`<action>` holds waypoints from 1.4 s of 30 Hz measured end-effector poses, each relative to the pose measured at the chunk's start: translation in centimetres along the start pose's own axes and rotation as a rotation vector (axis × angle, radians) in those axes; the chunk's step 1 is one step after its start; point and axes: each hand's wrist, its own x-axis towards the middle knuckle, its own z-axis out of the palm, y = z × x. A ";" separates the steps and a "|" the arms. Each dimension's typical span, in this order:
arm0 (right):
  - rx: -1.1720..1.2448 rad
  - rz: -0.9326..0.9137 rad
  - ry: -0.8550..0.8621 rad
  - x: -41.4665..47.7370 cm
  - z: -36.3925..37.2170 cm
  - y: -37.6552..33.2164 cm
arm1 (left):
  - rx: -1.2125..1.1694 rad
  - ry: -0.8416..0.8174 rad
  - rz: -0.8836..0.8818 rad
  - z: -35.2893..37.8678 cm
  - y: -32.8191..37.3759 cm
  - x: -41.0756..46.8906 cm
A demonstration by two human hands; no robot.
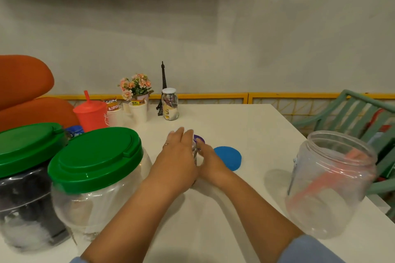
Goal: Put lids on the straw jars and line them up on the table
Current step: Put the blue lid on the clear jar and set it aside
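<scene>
Both hands meet at the table's middle around a small clear jar (pixel 195 153) with a purple lid (pixel 199 139); most of the jar is hidden. My left hand (pixel 177 156) covers its left side and top, my right hand (pixel 210 161) grips its right side. A loose blue lid (pixel 228 157) lies flat just right of my right hand. An open clear jar (pixel 329 183) with pink straws inside stands at the right edge, lidless. Two big clear jars with green lids (pixel 96 156) (pixel 27 145) stand at the left.
At the back of the white table (pixel 245 126) stand a red tumbler with a straw (pixel 92 114), white paper cups (pixel 139 111), a flower pot (pixel 136 87), a small tower model (pixel 162 87) and a glass jar (pixel 170 103). A green chair (pixel 363 117) is at the right, an orange seat (pixel 23 83) at the left.
</scene>
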 end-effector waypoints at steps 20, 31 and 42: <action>-0.545 0.275 0.298 1.9 -2.4 4.9 | -0.310 0.077 0.129 2.2 -0.7 -3.7; -0.076 -0.014 0.494 -4.3 -7.4 -7.6 | -0.533 0.076 0.109 1.2 1.2 -4.3; 0.025 -0.119 0.600 -13.2 -16.4 -9.5 | -0.675 -0.101 0.223 2.9 7.1 -5.1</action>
